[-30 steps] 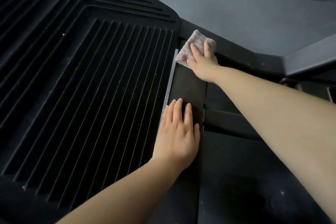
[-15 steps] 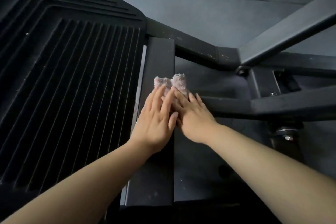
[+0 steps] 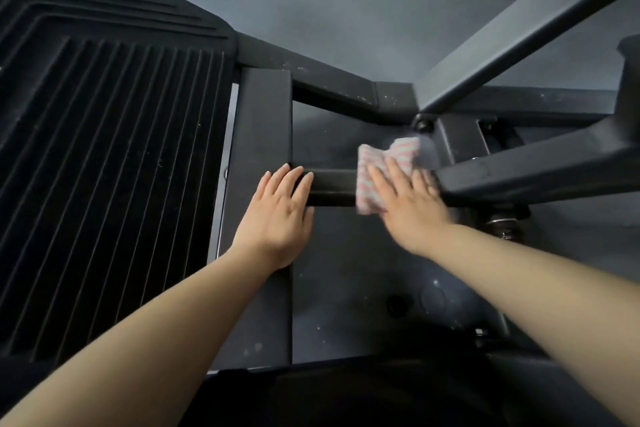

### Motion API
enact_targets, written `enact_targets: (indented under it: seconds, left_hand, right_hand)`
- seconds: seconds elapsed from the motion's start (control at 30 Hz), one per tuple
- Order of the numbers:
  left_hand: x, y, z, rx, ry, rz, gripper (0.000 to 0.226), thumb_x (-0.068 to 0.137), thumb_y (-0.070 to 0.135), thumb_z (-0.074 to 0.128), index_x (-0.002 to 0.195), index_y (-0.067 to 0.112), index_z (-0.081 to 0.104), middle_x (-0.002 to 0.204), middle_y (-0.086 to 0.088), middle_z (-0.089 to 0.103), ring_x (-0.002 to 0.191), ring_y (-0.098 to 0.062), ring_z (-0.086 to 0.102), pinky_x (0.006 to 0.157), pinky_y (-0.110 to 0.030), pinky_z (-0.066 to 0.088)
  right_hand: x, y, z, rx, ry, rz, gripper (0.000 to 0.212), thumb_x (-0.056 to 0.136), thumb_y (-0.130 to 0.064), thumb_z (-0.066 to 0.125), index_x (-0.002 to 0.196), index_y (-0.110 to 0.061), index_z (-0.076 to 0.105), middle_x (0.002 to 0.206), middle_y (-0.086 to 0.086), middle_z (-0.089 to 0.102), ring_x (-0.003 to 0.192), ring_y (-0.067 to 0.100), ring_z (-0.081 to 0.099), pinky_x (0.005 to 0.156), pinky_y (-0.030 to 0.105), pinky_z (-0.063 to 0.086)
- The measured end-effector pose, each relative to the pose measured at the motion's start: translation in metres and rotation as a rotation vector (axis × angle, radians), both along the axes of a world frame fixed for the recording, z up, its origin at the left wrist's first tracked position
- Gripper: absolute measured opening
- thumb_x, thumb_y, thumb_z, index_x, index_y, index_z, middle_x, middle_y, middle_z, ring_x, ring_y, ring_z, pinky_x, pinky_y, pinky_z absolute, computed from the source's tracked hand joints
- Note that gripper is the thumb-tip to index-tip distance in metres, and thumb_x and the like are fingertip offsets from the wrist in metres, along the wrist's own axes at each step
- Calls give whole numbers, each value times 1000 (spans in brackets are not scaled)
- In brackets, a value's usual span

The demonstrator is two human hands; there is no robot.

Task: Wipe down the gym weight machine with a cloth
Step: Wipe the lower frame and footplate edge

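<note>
A pink-and-white striped cloth [image 3: 375, 166] lies draped over a short black crossbar [image 3: 332, 184] of the weight machine frame. My right hand [image 3: 412, 204] presses flat on the cloth with straight fingers, blurred by motion. My left hand [image 3: 277, 215] rests flat with straight fingers on the upright black frame bar [image 3: 263, 121], fingertips reaching the crossbar's left end. The cloth's lower part is hidden under my right hand.
A ribbed black footplate [image 3: 110, 166] fills the left. A diagonal grey bar [image 3: 519, 24] rises at the upper right above a bolted joint [image 3: 424, 123]. A spring-like fitting [image 3: 505, 222] sits right of my right wrist. Grey floor [image 3: 346, 28] lies beyond.
My right hand has slid the cloth rightward off the upright bar and along the crossbar. My left hand stays flat on the upright bar, the two hands now apart.
</note>
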State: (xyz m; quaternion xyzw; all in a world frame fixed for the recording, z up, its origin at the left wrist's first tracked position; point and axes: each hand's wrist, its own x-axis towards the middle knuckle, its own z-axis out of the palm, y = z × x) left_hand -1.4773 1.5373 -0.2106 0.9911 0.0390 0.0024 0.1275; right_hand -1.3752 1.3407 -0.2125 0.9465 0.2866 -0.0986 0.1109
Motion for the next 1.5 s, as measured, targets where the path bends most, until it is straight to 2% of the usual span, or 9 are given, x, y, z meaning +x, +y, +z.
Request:
enact_targets:
  seconds: [0.13,0.4,0.53,0.63,0.73,0.83,1.17,1.37,1.5]
  left_hand:
    - [0,-1,4,-133,-47,47,65,86,26,27,146,1,27,146,-15,37,134,-31,32,115,-39,15]
    - [-1,-2,5,-3,29,-15,59,87,27,26,139,6,44,147,-18,37,134,-36,35,113,-43,20]
    - [-1,-5,6,107,69,-133,57,89,29,27,137,8,48,146,-12,43,135,-33,38,111,-42,21]
    - [7,-12,10,283,110,-241,59,78,20,68,131,1,53,137,-15,52,124,-34,52,101,-48,40]
    - [25,-35,21,403,214,-357,80,76,17,70,143,-3,32,150,-18,32,135,-36,38,107,-46,38]
    - [48,-66,26,421,363,-387,76,95,17,43,149,7,-10,158,-7,-14,146,-29,-3,119,-37,10]
    - [89,-163,37,338,525,-432,69,98,16,37,150,7,-6,157,-10,-19,146,-27,-10,116,-37,11]
    - [89,-187,37,100,456,-297,59,97,18,37,149,7,12,158,-14,-8,147,-25,1,117,-35,15]
    - [90,-198,40,-115,327,-226,73,91,7,43,152,17,4,160,-1,0,146,-20,11,114,-33,22]
  right_hand:
    - [-10,37,-16,22,-217,456,81,61,-24,73,138,-25,47,142,16,47,111,46,56,100,51,42]
    - [26,-7,-6,-202,-359,914,48,76,-29,68,124,-29,63,155,-2,28,127,37,47,112,47,28]
    - [43,-78,-11,-515,-504,1069,59,96,-25,40,151,-29,18,153,-8,-21,144,34,16,117,44,-4]
    - [37,-122,-16,-531,-365,637,54,94,-20,28,148,-27,27,156,3,24,144,22,19,116,37,-17]
    - [34,-166,-33,-649,-495,688,53,103,-22,13,146,-12,-15,146,12,-30,132,32,-30,91,51,-39]
    - [24,-180,-26,-252,-516,314,59,94,-23,29,146,-14,3,154,13,-9,144,41,-7,109,49,-26]
    - [5,-157,-57,237,-343,-70,92,56,-35,85,138,-12,48,136,10,55,123,40,43,105,52,34]
    - [-5,-130,-51,759,-142,-396,70,78,-16,72,137,6,42,142,28,40,131,43,41,108,57,34]
    - [-9,-110,-17,1534,162,-744,67,94,-1,47,151,-16,16,154,1,24,140,11,26,112,19,26]
